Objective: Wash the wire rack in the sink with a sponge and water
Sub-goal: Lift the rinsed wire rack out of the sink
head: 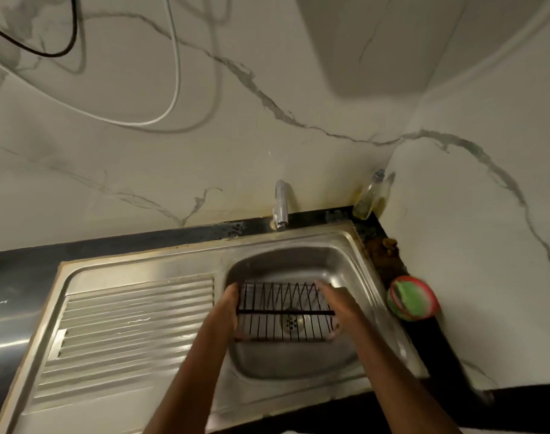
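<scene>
A black wire rack [284,311] is held level over the basin of the steel sink [345,245], above the drain. My left hand [228,305] grips the rack's left side and my right hand [333,303] grips its right side. A green sponge [408,297] lies in a red round dish [425,313] on the dark counter to the right of the sink. The chrome tap [281,203] stands behind the basin; no water runs from it.
A ribbed steel draining board [126,324] fills the left of the sink unit. A clear bottle of yellowish liquid [369,197] stands in the back right corner. Marble-look walls close the back and right. Cables [173,73] hang on the back wall.
</scene>
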